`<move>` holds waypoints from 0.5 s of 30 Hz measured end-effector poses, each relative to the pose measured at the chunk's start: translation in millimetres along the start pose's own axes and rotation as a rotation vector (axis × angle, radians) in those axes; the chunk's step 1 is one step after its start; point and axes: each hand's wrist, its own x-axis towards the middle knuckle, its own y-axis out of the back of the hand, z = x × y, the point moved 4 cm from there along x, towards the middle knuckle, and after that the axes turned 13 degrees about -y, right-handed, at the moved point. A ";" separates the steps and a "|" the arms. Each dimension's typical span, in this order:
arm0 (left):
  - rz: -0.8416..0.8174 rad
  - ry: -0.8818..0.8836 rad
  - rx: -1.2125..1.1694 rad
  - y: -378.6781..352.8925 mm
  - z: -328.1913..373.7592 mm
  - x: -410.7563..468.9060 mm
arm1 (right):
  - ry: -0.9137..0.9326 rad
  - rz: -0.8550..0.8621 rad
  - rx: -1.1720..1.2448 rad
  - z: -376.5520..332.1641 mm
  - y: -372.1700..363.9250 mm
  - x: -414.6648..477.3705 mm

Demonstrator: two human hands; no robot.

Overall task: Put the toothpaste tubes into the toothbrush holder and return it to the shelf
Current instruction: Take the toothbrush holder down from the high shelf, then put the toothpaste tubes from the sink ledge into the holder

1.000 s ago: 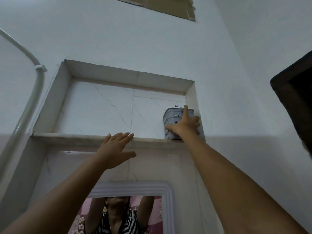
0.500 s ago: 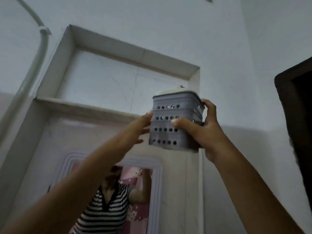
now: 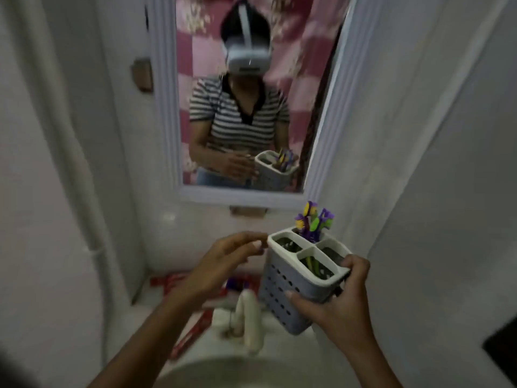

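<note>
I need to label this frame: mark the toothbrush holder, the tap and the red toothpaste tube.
toothbrush holder (image 3: 282, 287): head view, on its perforated grey side wall.
tap (image 3: 250, 317): head view, on the cream spout's bend.
red toothpaste tube (image 3: 193, 336): head view, on the blurred red body at the basin's left edge.

Whole shot was smeared with motion blur. The red toothpaste tubes (image 3: 179, 281) sat mostly hidden behind the left forearm, labels unreadable. The sink basin (image 3: 223, 371) got cut off by the bottom edge, and the toothbrush holder (image 3: 291, 292) had its far side covered by the right hand (image 3: 335, 301).
</note>
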 end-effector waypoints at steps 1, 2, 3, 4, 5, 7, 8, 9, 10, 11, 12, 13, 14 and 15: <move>0.021 0.034 0.041 12.1 -16.1 -14.9 | -0.037 0.029 -0.037 28.3 -6.5 -9.9; 0.064 0.063 0.074 25.0 -31.0 -28.0 | -0.068 0.060 -0.072 54.9 -11.6 -19.2; 0.105 0.084 0.106 36.5 -45.7 -38.9 | -0.098 0.084 -0.097 80.2 -15.9 -27.9; 0.142 0.098 0.161 47.6 -60.2 -49.8 | -0.127 0.100 -0.117 102.8 -19.7 -36.2; 0.164 0.122 0.225 56.6 -75.5 -57.9 | -0.146 0.111 -0.135 121.9 -23.4 -43.9; 0.178 0.202 0.349 70.4 -108.5 -73.2 | -0.159 0.122 -0.140 150.4 -30.9 -58.5; 0.166 0.244 0.411 74.7 -124.4 -78.9 | -0.171 0.110 -0.115 159.8 -34.9 -64.5; 0.135 0.276 0.471 77.5 -140.1 -82.6 | -0.179 0.084 -0.091 167.5 -40.1 -69.5; 0.092 0.296 0.531 77.7 -153.8 -84.1 | -0.183 0.057 -0.075 174.1 -45.2 -73.9; 0.051 0.305 0.589 77.0 -165.4 -84.1 | -0.187 0.039 -0.064 180.2 -49.8 -77.0; 0.021 0.309 0.644 75.8 -175.1 -82.2 | -0.196 0.032 -0.058 185.6 -53.6 -78.3; -0.004 0.303 0.698 74.4 -183.2 -78.3 | -0.203 0.030 -0.053 189.6 -56.7 -77.9; -0.032 0.281 0.750 71.9 -189.6 -71.9 | -0.207 0.025 -0.046 192.9 -60.0 -77.0; -0.066 0.240 0.797 68.1 -194.8 -62.9 | -0.209 0.016 -0.033 195.4 -63.2 -75.6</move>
